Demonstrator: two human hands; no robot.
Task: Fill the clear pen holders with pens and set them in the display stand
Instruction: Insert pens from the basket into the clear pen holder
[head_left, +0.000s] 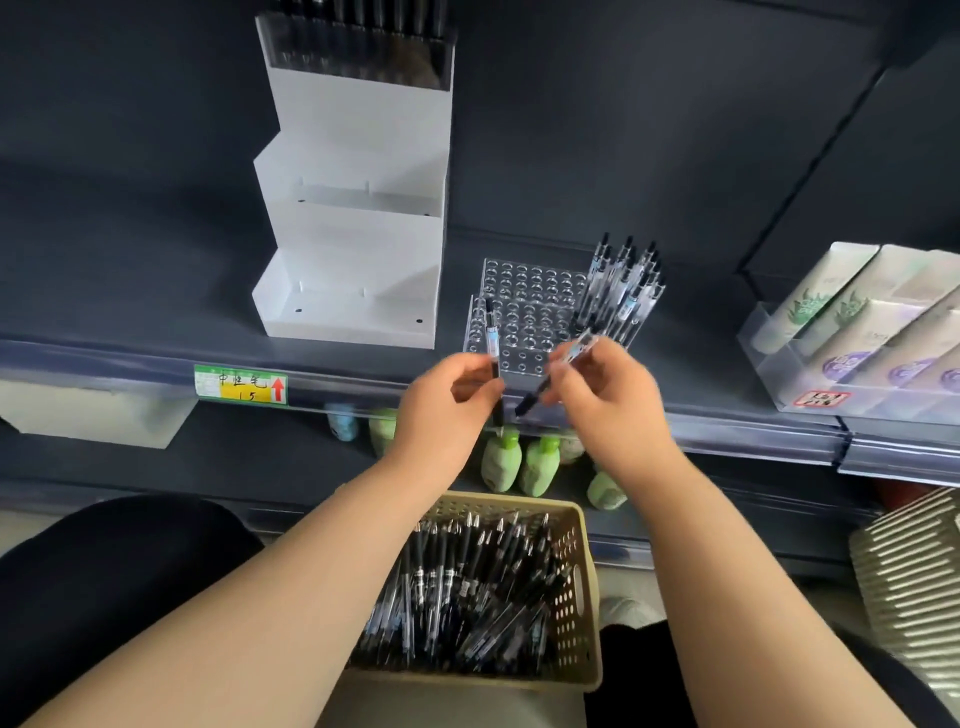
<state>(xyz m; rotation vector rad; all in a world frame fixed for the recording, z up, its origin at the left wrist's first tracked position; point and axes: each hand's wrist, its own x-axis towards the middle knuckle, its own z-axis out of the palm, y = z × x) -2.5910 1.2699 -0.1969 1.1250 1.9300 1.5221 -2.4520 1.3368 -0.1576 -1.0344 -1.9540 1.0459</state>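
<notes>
While left hand (445, 402), right hand (610, 402) pinch pens (492, 338) — at shelf edge (343, 385), holder (524, 306) beyond.

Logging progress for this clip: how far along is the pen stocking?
Done: a filled holder sits in the display stand's top tier. In hand: left hand and right hand each grip a pen by the clear holders, filled only at their right. Left: their other holes, two lower tiers.

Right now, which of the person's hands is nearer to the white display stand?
Left. The left hand, holding a pen, is just in front and right of the white display stand; the right hand, holding another pen, is farther right, before the clear holder.
</notes>
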